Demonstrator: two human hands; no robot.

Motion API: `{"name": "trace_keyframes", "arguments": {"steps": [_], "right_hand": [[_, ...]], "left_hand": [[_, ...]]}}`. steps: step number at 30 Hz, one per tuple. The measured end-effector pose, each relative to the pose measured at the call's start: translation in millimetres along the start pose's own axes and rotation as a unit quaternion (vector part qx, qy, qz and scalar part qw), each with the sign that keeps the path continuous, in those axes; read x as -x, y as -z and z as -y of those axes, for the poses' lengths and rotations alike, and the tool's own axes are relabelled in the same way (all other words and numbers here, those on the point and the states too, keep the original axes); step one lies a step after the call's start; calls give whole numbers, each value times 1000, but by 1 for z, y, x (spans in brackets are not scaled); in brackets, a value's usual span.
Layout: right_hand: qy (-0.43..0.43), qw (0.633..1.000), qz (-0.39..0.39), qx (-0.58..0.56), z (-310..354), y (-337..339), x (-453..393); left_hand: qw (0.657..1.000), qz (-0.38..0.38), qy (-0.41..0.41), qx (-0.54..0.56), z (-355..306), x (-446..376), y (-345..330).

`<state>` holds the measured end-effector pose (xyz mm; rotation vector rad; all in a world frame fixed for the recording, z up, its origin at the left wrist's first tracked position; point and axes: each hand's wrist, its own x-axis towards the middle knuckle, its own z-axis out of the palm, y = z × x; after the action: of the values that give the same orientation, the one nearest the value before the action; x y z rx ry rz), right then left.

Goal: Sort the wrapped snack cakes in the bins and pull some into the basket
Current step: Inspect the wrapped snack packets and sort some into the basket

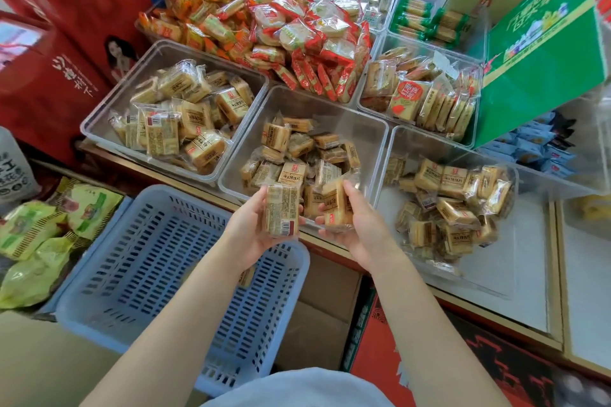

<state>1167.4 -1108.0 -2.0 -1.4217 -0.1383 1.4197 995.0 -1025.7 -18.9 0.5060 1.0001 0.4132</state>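
1. A wrapped snack cake (282, 211) is gripped in the left hand (254, 231), fingers curled round its sides, label side up, probably so that the print can be read before it is sorted.
2. A second cake (335, 205) is held in the right hand (358, 228), thumb on one edge and fingers under the other; neither hand is free.
3. Both cakes are held at the near wall of the middle clear bin (370, 129), from which they appear to have been lifted.
4. The blue basket (139, 261) is set just below the counter (496, 314) edge, under the left hand, so that cakes can be dropped in with a short move. One cake seems already to lie in it, partly hidden by the forearm.
5. Like cakes are kept apart in the left bin (109, 109) and the right bin (396, 149).
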Motion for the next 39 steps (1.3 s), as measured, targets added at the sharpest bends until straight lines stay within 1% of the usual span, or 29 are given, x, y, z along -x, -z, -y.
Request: {"name": "trace_keyframes", "arguments": {"steps": [2, 4, 6, 7, 8, 9, 10, 11, 12, 13, 14, 15, 16, 18, 20, 21, 22, 24, 25, 27, 30, 31, 34, 36, 37, 39], "right_hand": [[18, 996, -40, 73, 0, 1, -17], [39, 982, -74, 169, 2, -3, -38], [79, 963, -84, 242, 4, -8, -57], [109, 953, -80, 271, 5, -13, -66], [140, 937, -72, 313, 6, -16, -73], [166, 907, -70, 380, 5, -18, -81], [183, 865, -76, 461, 2, -18, -88], [189, 818, -83, 537, -3, -17, -95], [183, 778, -82, 595, -9, -15, -100], [167, 755, -75, 630, -15, -12, -104], [148, 740, -65, 652, -21, -9, -108], [133, 728, -54, 671, -27, -6, -110], [122, 715, -45, 687, -31, -4, -111], [115, 700, -39, 704, -35, -3, -114], [108, 706, -31, 700, -31, -6, -117], [108, 717, -25, 688, -29, -6, -118], [112, 739, -17, 664, -24, -7, -116], [139, 794, -13, 591, -14, -5, -107], [163, 814, -23, 557, -9, 0, -100], [206, 838, -61, 502, -1, 18, -81], [203, 884, -127, 401, 10, 62, -50], [201, 894, -158, 369, 12, 81, -43], [196, 903, -253, 286, 20, 137, -34], [182, 904, -293, 253, 24, 171, -34], [175, 903, -306, 244, 27, 185, -35], [166, 900, -321, 245, 33, 205, -42]], "left_hand": [[998, -24, -12, -59, -7, -11, -2], [989, -48, -44, -131, -17, -25, -3], [975, -47, -103, -190, -26, -42, -2], [960, -55, -138, -235, -29, -50, -1], [929, -83, -176, -314, -31, -58, 1], [872, -120, -217, -422, -31, -67, 5], [794, -147, -251, -533, -28, -76, 10], [720, -155, -267, -622, -24, -82, 16], [668, -141, -256, -685, -20, -85, 20], [626, -121, -224, -737, -15, -90, 25], [588, -103, -189, -779, -12, -91, 26], [560, -92, -159, -808, -8, -93, 28], [545, -88, -146, -821, -6, -93, 28], [544, -94, -139, -822, -7, -94, 27], [546, -91, -134, -822, -9, -95, 27], [544, -89, -132, -824, -9, -95, 28], [546, -88, -135, -822, -9, -93, 28], [560, -93, -159, -808, -6, -88, 27], [568, -94, -184, -797, -3, -85, 24], [579, -80, -245, -774, 11, -78, 10], [591, -25, -302, -748, 39, -81, -37], [589, -4, -307, -748, 48, -84, -57], [567, 41, -308, -763, 76, -102, -112], [556, 35, -300, -774, 92, -119, -138], [554, 17, -296, -778, 98, -126, -147], [537, -25, -289, -792, 104, -142, -158]]}}
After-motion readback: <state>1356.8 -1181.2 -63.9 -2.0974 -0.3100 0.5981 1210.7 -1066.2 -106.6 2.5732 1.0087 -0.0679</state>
